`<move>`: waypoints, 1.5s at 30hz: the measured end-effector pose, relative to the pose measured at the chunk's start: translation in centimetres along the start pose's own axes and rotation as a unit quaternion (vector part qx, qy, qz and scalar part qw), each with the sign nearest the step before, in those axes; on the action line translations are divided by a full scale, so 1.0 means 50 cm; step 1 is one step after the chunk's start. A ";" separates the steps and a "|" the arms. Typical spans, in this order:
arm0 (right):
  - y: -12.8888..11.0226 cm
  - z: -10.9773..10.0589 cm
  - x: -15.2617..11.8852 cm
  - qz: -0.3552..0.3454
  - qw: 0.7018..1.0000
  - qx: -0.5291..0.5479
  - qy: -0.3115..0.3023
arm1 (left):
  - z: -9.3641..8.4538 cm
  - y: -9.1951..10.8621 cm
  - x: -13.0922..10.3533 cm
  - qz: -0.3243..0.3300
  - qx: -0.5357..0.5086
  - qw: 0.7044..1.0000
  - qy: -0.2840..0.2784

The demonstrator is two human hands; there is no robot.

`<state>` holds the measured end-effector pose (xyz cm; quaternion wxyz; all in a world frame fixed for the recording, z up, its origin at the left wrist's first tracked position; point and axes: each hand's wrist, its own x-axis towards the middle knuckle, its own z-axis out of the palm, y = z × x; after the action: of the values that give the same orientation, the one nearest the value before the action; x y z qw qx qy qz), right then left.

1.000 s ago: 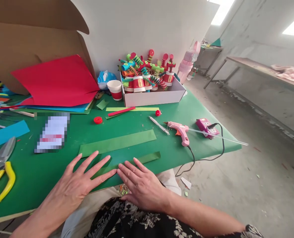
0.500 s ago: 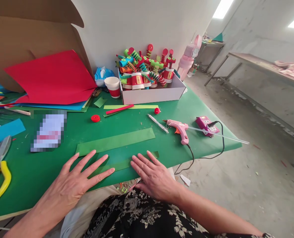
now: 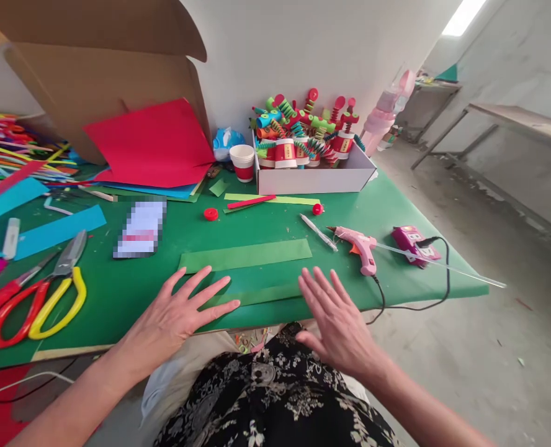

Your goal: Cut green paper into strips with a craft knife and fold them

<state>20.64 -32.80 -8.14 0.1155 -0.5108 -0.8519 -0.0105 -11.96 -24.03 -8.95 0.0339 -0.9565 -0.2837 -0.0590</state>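
My left hand (image 3: pixel 182 313) lies with spread fingers over the left end of a narrow green paper strip (image 3: pixel 270 293) near the table's front edge. At that strip's right end is my right hand (image 3: pixel 334 310), its fingers stretched out and the thumb apart. Neither hand grips anything. A wider green paper strip (image 3: pixel 247 254) lies just beyond, its left end close to my left fingertips. To the right of it are a white pen (image 3: pixel 319 232) and a pink hot glue gun (image 3: pixel 357 245) with a clear glue stick in its back.
Scissors with yellow handles (image 3: pixel 66 285) and red-handled scissors (image 3: pixel 19 316) lie at left, near a pixelated phone-like object (image 3: pixel 140 228). Behind stand paper cups (image 3: pixel 242 164) and a white box (image 3: pixel 317 180) of paper-cup figures. A purple power socket (image 3: pixel 412 245) sits at right, its cord trailing.
My right hand has slid right along the narrow strip to its right end. My left hand stays spread at the left end. The view has turned left, showing more scissors and coloured sticks.
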 end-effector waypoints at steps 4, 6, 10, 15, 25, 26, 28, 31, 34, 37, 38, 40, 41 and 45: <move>-0.079 0.025 0.066 -0.111 0.991 0.075 -0.031 | -0.011 0.006 0.008 -0.005 0.044 0.999 -0.003; -0.103 0.047 0.092 -0.129 0.986 0.094 -0.037 | -0.020 0.027 0.009 -0.020 0.078 0.997 -0.003; -0.112 0.074 0.109 -0.130 0.988 0.084 -0.015 | -0.019 0.103 0.005 -0.083 0.170 0.982 0.011; -0.104 0.075 0.105 -0.139 0.988 0.060 0.013 | 0.011 0.180 0.003 -0.174 0.198 0.964 0.031; -0.107 0.074 0.108 -0.137 0.990 0.026 0.021 | 0.020 0.173 -0.021 -0.216 0.167 0.960 0.060; -0.107 0.074 0.108 -0.138 0.990 0.022 0.023 | 0.020 0.171 -0.025 -0.217 0.168 0.960 0.060; -0.107 0.074 0.107 -0.141 0.990 0.012 0.026 | 0.020 0.167 -0.034 -0.221 0.169 0.959 0.058; -0.107 0.075 0.107 -0.142 0.989 0.008 0.028 | 0.019 0.161 -0.047 -0.233 0.166 0.957 0.053; -0.107 0.075 0.107 -0.138 0.990 0.014 0.025 | 0.015 0.154 -0.059 -0.246 0.154 0.955 0.055; -0.108 0.074 0.107 -0.139 0.990 0.013 0.024 | 0.009 0.147 -0.071 -0.255 0.144 0.954 0.063; -0.108 0.074 0.107 -0.140 0.990 0.013 0.025 | 0.008 0.144 -0.076 -0.259 0.142 0.953 0.065; -0.108 0.074 0.108 -0.140 0.990 0.013 0.023 | 0.007 0.136 -0.090 -0.270 0.134 0.951 0.068; -0.108 0.074 0.108 -0.138 0.990 0.015 0.022 | 0.006 0.130 -0.099 -0.277 0.128 0.950 0.067; -0.107 0.076 0.107 -0.129 0.991 0.031 0.009 | -0.012 0.098 -0.143 -0.317 0.092 0.942 0.061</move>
<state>12.86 -30.21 -10.20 0.1367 -0.3924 -0.9096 -0.0031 -15.30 -32.05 -9.47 0.1186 -0.8041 -0.5741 -0.0988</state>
